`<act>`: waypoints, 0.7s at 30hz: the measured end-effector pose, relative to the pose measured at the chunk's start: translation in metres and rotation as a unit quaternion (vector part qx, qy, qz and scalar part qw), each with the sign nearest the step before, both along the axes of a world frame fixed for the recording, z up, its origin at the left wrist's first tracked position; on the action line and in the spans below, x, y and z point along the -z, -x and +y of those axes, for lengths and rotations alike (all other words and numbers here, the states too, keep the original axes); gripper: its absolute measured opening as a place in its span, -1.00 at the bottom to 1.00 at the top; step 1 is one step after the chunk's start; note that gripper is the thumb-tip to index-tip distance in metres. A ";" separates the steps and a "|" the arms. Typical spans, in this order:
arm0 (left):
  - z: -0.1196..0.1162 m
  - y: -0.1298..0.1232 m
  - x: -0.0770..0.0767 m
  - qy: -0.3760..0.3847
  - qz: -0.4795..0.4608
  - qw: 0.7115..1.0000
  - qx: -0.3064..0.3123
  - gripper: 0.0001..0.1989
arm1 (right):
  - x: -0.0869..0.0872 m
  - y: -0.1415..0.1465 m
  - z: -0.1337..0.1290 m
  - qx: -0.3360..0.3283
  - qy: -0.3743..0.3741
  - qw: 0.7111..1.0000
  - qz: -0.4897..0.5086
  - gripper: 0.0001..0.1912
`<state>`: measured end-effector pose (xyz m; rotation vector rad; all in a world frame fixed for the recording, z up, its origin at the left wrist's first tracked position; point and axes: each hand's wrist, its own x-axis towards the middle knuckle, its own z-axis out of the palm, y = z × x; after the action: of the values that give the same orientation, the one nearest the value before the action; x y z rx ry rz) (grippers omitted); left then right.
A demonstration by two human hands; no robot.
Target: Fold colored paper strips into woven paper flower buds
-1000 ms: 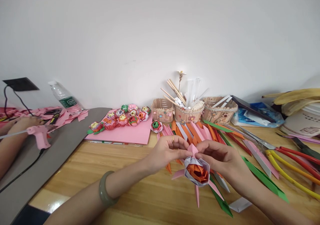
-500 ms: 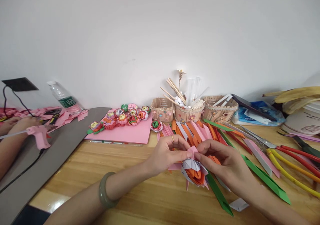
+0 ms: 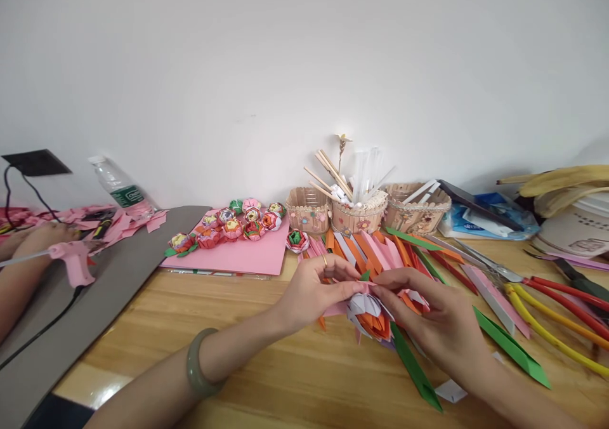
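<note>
A paper flower with orange centre and white and pink outer petals hangs between my two hands, above the wooden table. My left hand, with a ring and a green bangle on its wrist, pinches the flower's pink edge from the left. From the right, my right hand grips the same pink edge between thumb and fingers. A small green tip shows above the fingertips. Behind the hands lie folded paper strips in orange, pink, white and red. One green strip runs beneath my right hand.
Several finished flowers sit on pink paper. Three small baskets stand by the wall. Scissors and pliers with yellow handles lie at right. At far left, another person's arm is beside a pink glue gun.
The pink piece at the top of the flower is now folded down between my fingers, and a green tip shows there. The flower has tilted slightly; my right fingers have shifted.
</note>
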<state>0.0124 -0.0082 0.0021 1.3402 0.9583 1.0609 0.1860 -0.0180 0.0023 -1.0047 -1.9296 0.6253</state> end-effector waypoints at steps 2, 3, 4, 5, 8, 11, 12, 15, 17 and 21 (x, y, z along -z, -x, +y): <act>0.001 0.000 0.000 0.015 0.002 1.000 -0.004 -0.83 | -0.005 0.001 0.002 -0.023 0.079 0.996 0.021 -0.88; 0.001 0.000 -0.001 0.019 0.003 1.000 -0.009 -0.82 | -0.007 0.001 0.004 -0.038 0.121 0.991 0.030 -0.85; 0.002 0.000 -0.001 0.020 0.003 1.000 -0.016 -0.82 | -0.009 0.001 0.005 -0.053 0.159 0.985 0.039 -0.83; 0.002 0.000 -0.001 0.019 0.001 1.000 -0.023 -0.82 | -0.009 0.000 0.007 -0.065 0.191 0.978 0.048 -0.81; 0.004 0.000 -0.001 0.017 -0.009 0.999 -0.034 -0.83 | -0.008 -0.001 0.011 -0.079 0.230 0.968 0.060 -0.77; 0.005 0.000 -0.001 0.017 -0.005 0.999 -0.035 -0.83 | -0.007 -0.002 0.012 -0.075 0.214 0.973 0.034 -0.76; 0.005 0.001 -0.001 0.014 -0.001 0.999 -0.034 -0.83 | -0.007 -0.002 0.011 -0.074 0.204 0.976 0.025 -0.76; 0.005 0.001 0.001 0.006 0.005 1.000 -0.027 -0.82 | -0.008 -0.001 0.010 -0.070 0.162 0.984 -0.003 -0.79; 0.004 0.000 0.003 -0.006 0.004 1.000 -0.018 -0.81 | -0.007 -0.001 0.008 -0.059 0.120 0.990 -0.032 -0.81; 0.003 0.001 0.004 -0.036 0.011 0.999 -0.013 -0.84 | 0.000 -0.002 0.006 -0.025 0.010 0.995 -0.091 -0.85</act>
<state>0.0117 -0.0054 -0.0023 1.4039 0.9636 1.1106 0.1881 -0.0124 0.0028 -1.0600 -2.1175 0.5981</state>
